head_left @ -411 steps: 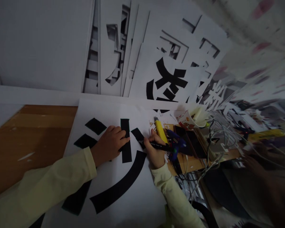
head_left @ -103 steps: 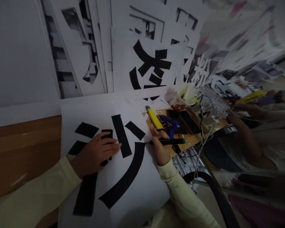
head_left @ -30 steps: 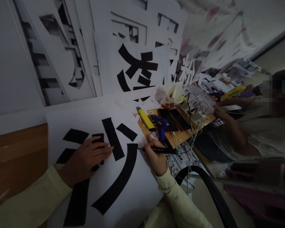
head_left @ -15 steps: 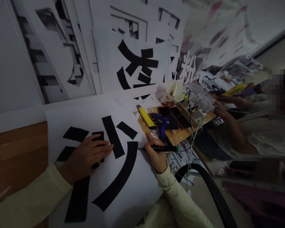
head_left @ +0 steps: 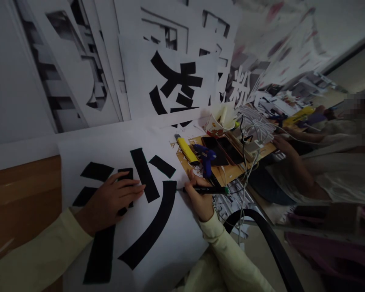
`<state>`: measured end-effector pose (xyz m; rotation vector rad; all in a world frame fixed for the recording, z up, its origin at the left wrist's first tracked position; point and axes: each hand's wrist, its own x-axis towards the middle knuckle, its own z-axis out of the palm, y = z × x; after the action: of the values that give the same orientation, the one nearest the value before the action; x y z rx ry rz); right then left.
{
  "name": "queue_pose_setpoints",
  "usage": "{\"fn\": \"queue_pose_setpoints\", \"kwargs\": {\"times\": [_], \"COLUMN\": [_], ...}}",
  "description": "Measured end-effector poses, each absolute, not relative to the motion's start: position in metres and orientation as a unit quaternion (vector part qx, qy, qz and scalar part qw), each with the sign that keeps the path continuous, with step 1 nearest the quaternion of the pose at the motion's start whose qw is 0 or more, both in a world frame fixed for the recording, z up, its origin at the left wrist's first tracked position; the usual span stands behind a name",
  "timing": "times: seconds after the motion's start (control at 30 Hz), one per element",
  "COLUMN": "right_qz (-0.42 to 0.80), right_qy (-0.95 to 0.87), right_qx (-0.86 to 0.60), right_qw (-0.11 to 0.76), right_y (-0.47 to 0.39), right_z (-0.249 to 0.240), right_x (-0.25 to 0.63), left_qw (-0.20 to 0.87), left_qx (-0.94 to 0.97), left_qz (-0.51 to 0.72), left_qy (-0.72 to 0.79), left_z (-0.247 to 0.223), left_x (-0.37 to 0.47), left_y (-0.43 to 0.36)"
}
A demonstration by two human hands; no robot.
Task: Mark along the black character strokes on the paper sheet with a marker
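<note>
A large white sheet with thick black character strokes lies in front of me; thin green lines edge some strokes. My left hand rests flat on its left part, fingers stretched out over a black stroke that they partly hide. In a pinch, my right hand holds a black marker with a green end. The marker lies nearly level, its tip pointing left at the upper right edge of the long curved stroke. Whether the tip touches the paper is too small to tell.
Beyond my right hand are a blue glue gun, a yellow utility knife, two phones, a paper cup and loose cables. Cut-out sheets lean behind. Another person works at right; a black curved bar stands nearer.
Both of my hands, the marker and the sheet look almost unmoved. The person at right has shifted slightly.
</note>
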<state>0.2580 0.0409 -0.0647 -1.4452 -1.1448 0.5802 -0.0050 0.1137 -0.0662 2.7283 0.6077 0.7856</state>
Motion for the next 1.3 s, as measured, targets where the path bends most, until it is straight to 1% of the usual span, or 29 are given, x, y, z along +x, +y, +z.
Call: {"fn": "queue_pose_setpoints", "kwargs": {"times": [0.23, 0.47, 0.63, 0.8, 0.93, 1.07, 1.3], "right_qz": [0.255, 0.262, 0.278, 0.275, 0.266, 0.273, 0.289], "right_qy": [-0.495, -0.497, -0.503, -0.474, -0.496, -0.512, -0.518], "right_qx": [-0.616, -0.618, -0.616, -0.621, -0.609, -0.611, -0.610], "right_qw": [0.557, 0.551, 0.539, 0.560, 0.559, 0.538, 0.526], "right_y": [0.0405, 0.0393, 0.0387, 0.0390, 0.0395, 0.0388, 0.0368], "right_z": [-0.0644, -0.0613, -0.0593, -0.0633, -0.0634, -0.0599, -0.0589], "right_x": [0.2580, 0.2569, 0.2569, 0.2576, 0.2571, 0.2569, 0.2581], "left_qw": [0.115, 0.076, 0.099, 0.120, 0.107, 0.092, 0.101], "left_qx": [0.932, 0.943, 0.935, 0.931, 0.936, 0.942, 0.936], "left_qz": [0.276, 0.252, 0.278, 0.287, 0.270, 0.255, 0.274], "left_qy": [0.203, 0.202, 0.197, 0.193, 0.197, 0.199, 0.199], "left_z": [-0.0661, -0.0666, -0.0660, -0.0658, -0.0663, -0.0671, -0.0676], "left_x": [-0.0037, -0.0057, -0.0047, -0.0041, -0.0052, -0.0061, -0.0063], "left_y": [0.1134, 0.1131, 0.1134, 0.1141, 0.1139, 0.1137, 0.1139]}}
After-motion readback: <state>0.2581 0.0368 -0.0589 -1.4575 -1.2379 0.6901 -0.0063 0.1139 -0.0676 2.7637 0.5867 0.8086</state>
